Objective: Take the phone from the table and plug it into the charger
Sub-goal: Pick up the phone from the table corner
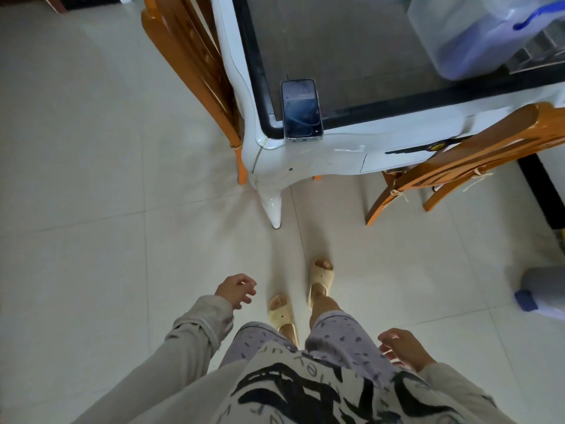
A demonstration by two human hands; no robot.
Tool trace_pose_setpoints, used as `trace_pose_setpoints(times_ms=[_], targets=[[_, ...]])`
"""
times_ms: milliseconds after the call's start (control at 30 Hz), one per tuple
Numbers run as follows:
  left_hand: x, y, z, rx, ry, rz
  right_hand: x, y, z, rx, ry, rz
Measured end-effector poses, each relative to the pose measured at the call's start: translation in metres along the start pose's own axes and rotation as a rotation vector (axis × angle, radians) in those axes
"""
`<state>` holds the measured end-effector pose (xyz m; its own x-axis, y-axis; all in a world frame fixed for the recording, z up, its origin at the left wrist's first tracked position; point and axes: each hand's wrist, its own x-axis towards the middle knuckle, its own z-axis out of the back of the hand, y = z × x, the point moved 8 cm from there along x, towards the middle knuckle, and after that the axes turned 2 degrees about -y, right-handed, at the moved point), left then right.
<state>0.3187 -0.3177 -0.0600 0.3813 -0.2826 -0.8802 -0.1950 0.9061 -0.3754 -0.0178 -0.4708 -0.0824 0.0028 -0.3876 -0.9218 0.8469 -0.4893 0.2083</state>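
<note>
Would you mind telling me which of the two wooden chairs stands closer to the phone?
The chair on the table's left side; the phone lies at that corner, while the other chair sits further right.

Pale glossy floor tiles (91,179) spread around a white table (305,157) with a dark glass top. Orange wooden chairs (189,56) stand tucked against two of its sides. Light is dim.

A white table (336,154) with a dark glass top stands on pale floor tiles (91,209). A phone (302,109) lies at its near corner. A clear plastic container (477,35) sits farther back.
</note>
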Motion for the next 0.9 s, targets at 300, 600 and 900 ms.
trace_pose_setpoints(times_ms=[300, 600, 900], targets=[[0.011, 0.02, -0.029, -0.086, -0.018, 0.234, 0.034, 0.127, 0.044, -0.098, 0.067, 0.157], [0.019, -0.007, -0.047, -0.186, -0.039, 0.289, 0.054, 0.204, 0.07, -0.201, 0.094, 0.261], [0.03, -0.115, -0.019, -0.43, -0.034, 0.125, 0.054, 0.207, 0.071, -0.241, 0.075, 0.227]])
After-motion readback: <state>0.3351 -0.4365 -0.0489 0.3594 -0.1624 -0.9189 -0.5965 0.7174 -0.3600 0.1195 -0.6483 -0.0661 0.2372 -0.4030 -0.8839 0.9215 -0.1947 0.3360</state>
